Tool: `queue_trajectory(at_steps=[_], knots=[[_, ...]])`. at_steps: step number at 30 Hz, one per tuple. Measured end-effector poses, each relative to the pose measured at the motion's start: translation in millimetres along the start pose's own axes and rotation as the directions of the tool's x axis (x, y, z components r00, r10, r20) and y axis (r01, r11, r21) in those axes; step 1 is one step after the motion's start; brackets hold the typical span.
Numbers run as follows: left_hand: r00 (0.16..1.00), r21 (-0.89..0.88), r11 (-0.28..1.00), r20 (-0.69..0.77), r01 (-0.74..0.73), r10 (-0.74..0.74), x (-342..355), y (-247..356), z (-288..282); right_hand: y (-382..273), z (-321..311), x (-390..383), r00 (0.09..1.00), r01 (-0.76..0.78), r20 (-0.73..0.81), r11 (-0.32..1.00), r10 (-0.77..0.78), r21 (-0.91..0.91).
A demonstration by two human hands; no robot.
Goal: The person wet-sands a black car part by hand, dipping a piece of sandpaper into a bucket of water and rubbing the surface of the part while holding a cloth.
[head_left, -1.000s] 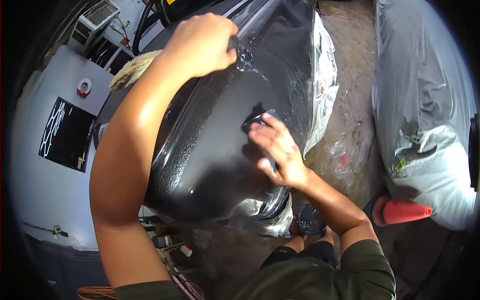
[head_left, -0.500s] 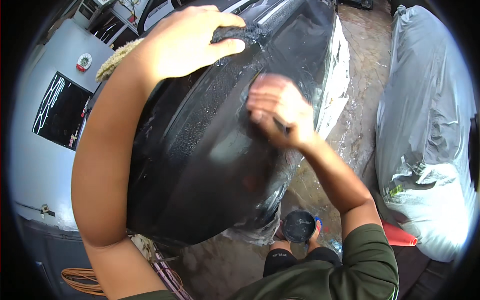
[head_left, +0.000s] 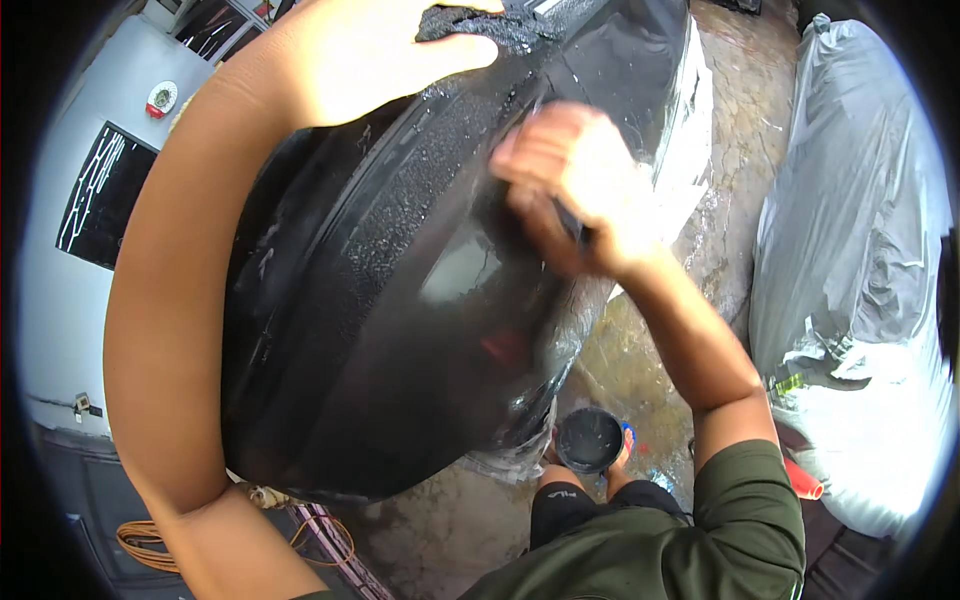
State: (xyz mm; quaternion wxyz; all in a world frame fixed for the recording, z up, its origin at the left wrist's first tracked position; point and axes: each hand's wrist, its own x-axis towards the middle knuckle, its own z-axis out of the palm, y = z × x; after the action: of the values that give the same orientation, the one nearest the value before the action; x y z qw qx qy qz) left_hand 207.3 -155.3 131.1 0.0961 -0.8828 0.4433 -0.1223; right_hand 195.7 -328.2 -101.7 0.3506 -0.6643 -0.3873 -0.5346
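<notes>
As it stretches away, black panel [head_left: 420,320], long axis slanting up rightward

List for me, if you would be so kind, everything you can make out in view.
Curved panel: one, glossy black, centre
Crumpled cloth: one, black, in the left hand
Pad: one, dark, blurred, in the right hand
Plastic sheeting: count unclear, whitish, panel's right edge
Covered bulk: one, silver-grey, far right
Cone: one, red, partly hidden, lower right
Round tub: one, dark, by the feet
Cable coil: one, orange, lower left
Rectangular board: one, black, left wall
Round reel: one, white and red, upper left
Floor: one, brownish, wet-looking, right
Left hand: one, bare, top
Right hand: one, bare, over the panel
</notes>
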Motion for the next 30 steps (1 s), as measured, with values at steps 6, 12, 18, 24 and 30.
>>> queue_trajectory(at_steps=[6, 12, 18, 24, 30], knots=[[1.000, -0.006, 1.000, 0.005, -0.010, 0.010, 0.7, -0.2, -2.7, -3.4, -0.3, 4.0, 0.997, 0.066, 0.020, 0.994, -0.068, 0.092], [0.999, -0.061, 0.998, 0.039, 0.026, -0.023, 2.7, 0.7, -5.7, -3.1, -2.2, 7.0, 0.999, 0.036, 0.008, 0.998, -0.036, 0.054], [1.000, 0.018, 1.000, -0.011, 0.008, -0.007, -2.8, 4.2, -1.7, -3.0, -4.6, 8.8, 0.988, -0.151, -0.033, 0.987, 0.153, 0.060], [1.000, 0.010, 1.000, -0.009, 0.023, -0.022, -2.3, 6.0, -1.3, -8.2, -3.5, 10.6, 0.974, -0.220, -0.058, 0.975, 0.220, 0.002], [1.000, 0.007, 1.000, 0.006, 0.014, -0.014, -2.5, 2.0, -2.4, -20.2, 0.8, 13.0, 1.000, 0.006, -0.018, 1.000, -0.005, 0.030]])
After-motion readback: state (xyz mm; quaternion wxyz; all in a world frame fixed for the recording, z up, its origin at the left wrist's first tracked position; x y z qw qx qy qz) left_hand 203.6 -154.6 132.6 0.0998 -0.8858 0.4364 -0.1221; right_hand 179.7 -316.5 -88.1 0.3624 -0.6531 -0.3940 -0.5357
